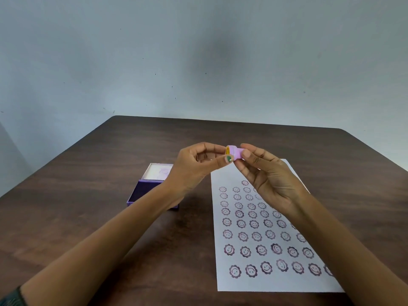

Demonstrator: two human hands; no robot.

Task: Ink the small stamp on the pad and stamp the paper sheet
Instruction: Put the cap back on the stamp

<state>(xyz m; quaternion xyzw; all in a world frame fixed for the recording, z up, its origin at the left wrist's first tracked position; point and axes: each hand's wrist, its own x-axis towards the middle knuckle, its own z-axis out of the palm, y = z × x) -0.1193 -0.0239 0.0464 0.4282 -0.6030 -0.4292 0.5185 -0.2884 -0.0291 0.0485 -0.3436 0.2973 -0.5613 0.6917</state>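
A small lilac stamp point(235, 153) with a yellow end is held sideways in the air above the table, between both hands. My left hand point(196, 167) pinches its yellow end with thumb and forefinger. My right hand point(268, 176) grips the lilac body from the right. Below them lies the white paper sheet point(260, 281), covered with several rows of purple smiling-flower prints. The purple ink pad box point(144, 191) stands open to the left of the sheet, its white-lined lid tipped back, partly hidden by my left wrist.
The dark wooden table point(88, 217) carries everything. A pale blue-grey wall rises behind its far edge. The sheet's top strip above the prints is blank.
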